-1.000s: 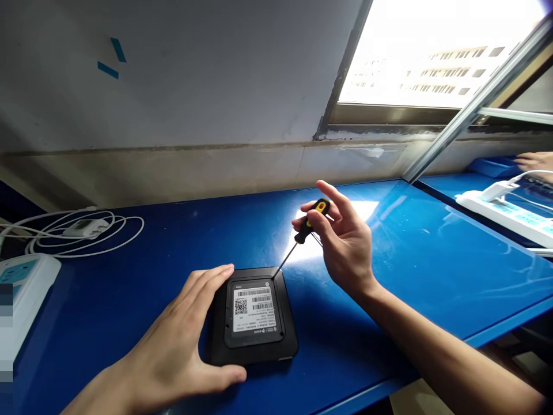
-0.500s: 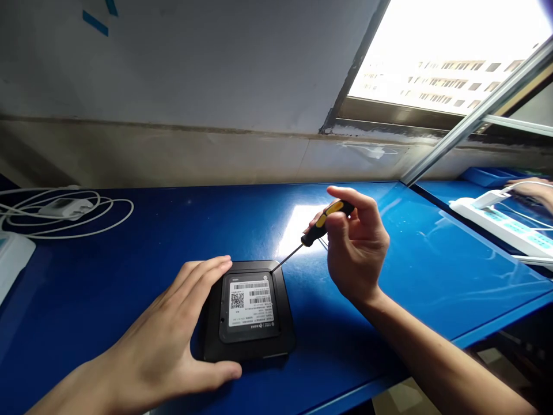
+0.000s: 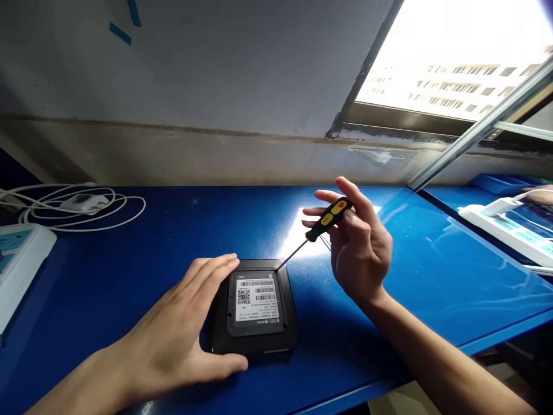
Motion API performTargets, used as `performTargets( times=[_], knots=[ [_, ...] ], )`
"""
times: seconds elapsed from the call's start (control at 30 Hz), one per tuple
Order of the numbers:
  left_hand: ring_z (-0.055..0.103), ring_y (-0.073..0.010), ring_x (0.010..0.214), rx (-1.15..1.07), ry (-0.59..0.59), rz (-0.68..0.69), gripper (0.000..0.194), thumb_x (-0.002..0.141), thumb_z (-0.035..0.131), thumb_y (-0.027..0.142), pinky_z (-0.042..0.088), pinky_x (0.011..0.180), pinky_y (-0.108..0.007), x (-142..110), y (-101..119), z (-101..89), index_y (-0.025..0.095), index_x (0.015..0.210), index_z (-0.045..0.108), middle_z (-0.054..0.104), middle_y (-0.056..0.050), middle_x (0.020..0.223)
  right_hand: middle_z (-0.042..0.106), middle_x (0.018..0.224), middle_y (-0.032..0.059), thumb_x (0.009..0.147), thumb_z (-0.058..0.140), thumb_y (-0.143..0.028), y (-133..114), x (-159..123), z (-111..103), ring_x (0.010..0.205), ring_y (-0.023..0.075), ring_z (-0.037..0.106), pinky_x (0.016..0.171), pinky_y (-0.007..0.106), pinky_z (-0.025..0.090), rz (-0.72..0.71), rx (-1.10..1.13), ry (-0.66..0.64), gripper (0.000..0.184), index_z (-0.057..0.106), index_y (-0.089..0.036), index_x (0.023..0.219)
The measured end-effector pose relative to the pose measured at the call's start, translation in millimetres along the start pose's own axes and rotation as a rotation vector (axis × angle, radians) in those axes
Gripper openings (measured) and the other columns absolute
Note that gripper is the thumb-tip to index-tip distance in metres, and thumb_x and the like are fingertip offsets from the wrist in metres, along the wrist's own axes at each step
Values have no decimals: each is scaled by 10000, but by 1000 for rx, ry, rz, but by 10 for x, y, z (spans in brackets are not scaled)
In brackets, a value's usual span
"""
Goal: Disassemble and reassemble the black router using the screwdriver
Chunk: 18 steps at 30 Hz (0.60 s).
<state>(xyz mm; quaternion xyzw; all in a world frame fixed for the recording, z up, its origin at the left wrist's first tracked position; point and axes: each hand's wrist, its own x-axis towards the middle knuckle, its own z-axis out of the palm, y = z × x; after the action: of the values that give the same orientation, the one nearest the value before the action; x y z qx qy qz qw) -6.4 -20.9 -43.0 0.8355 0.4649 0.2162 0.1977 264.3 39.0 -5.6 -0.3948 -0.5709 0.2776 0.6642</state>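
Observation:
A flat black electronic device (image 3: 290, 323) lies on the blue table, its labelled underside facing up. The white label (image 3: 259, 311) carries a QR code and barcodes. My left hand (image 3: 177, 323) grips the device from the left, fingers along its far edge and thumb at its near edge. In my right hand (image 3: 365, 248) is a black and yellow screwdriver (image 3: 329, 219), held at the handle between thumb and fingers, with the other fingers spread. The screwdriver slants down to the left, and its tip meets the far right corner of the recessed panel.
A white charger (image 3: 84, 203) with looped cable lies at the far left, behind a white power strip (image 3: 26, 253). Beyond a metal frame post (image 3: 458, 132) on the right are another power strip (image 3: 510, 227), a blue tray (image 3: 496, 183) and part of another person's hand (image 3: 540, 196).
My right fingers have opened out and shifted around the screwdriver handle, which looks turned. The tip stays at the same corner. The whole view has shifted slightly.

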Motion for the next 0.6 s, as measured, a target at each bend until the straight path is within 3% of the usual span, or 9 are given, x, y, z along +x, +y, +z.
performTargets(
  times=[0.07,0.23,0.3,0.43,0.6],
  knots=[
    [458,-394,1463,4,-9,-1,1106,669,916,430,486,1168,-592,-2,1,-5,361,1588,304,484,-85,1594,731,1208,22,1040,578,-338,-26,-9,17,949,215,774,813,457,689,-47,-27,4,336,639,-391,1366],
    [461,-389,1462,-8,-9,-3,1095,682,912,439,496,1163,-582,-2,13,-18,358,1593,310,488,-82,1595,655,855,-26,917,779,-307,-32,23,10,677,165,710,625,370,672,-92,-24,26,242,742,-399,1138],
    [459,-392,1463,-6,-12,-2,1074,687,908,437,494,1165,-581,-2,15,-24,348,1586,328,486,-88,1597,662,894,-6,985,679,-376,-5,32,-2,733,172,722,628,357,665,-55,-5,33,187,740,-384,1162],
    [437,-380,1483,18,-42,-13,1071,698,905,421,477,1180,-589,-11,25,-50,363,1587,310,458,-82,1618,733,1200,32,1035,559,-336,43,42,-7,990,220,774,847,433,694,-36,10,-17,342,649,-345,1365],
    [388,-367,1521,53,-90,-14,1106,696,887,343,449,1208,-587,-30,49,-81,375,1612,267,386,-69,1669,740,952,-6,914,776,-299,83,86,-13,680,168,760,648,367,709,-127,-60,4,402,676,-329,1303]
  ],
)
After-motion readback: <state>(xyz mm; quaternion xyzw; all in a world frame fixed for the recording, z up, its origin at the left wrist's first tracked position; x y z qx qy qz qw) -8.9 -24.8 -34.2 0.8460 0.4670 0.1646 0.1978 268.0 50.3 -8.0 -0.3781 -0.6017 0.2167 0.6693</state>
